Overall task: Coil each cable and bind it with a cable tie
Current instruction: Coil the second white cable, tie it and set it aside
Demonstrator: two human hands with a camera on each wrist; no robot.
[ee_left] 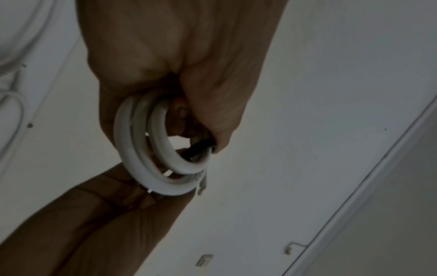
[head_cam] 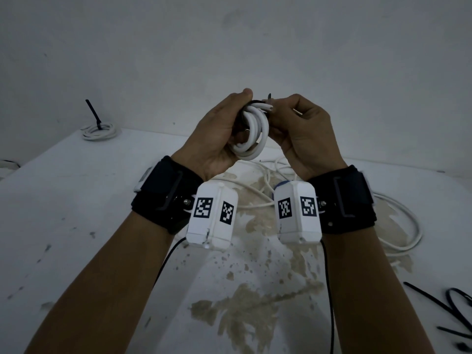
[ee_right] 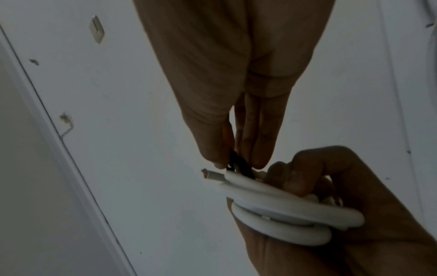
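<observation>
A thick white cable wound into a small coil [head_cam: 252, 134] is held up in front of me above the table. My left hand [head_cam: 224, 131] grips the coil [ee_left: 153, 155] with fingers curled round its loops. A black cable tie [head_cam: 268, 97] wraps the coil's top. My right hand [head_cam: 288, 111] pinches the tie [ee_right: 238, 164] between thumb and fingertips, right above the cable's cut end [ee_right: 212, 175]. In the left wrist view the tie [ee_left: 198, 147] passes through the coil's middle.
A bound white coil [head_cam: 98, 130] with a black tie sticking up lies at the table's far left corner. Loose white cables [head_cam: 398, 226] sprawl on the stained white table [head_cam: 76, 226] under and right of my hands. Spare black ties [head_cam: 449, 307] lie at the right edge.
</observation>
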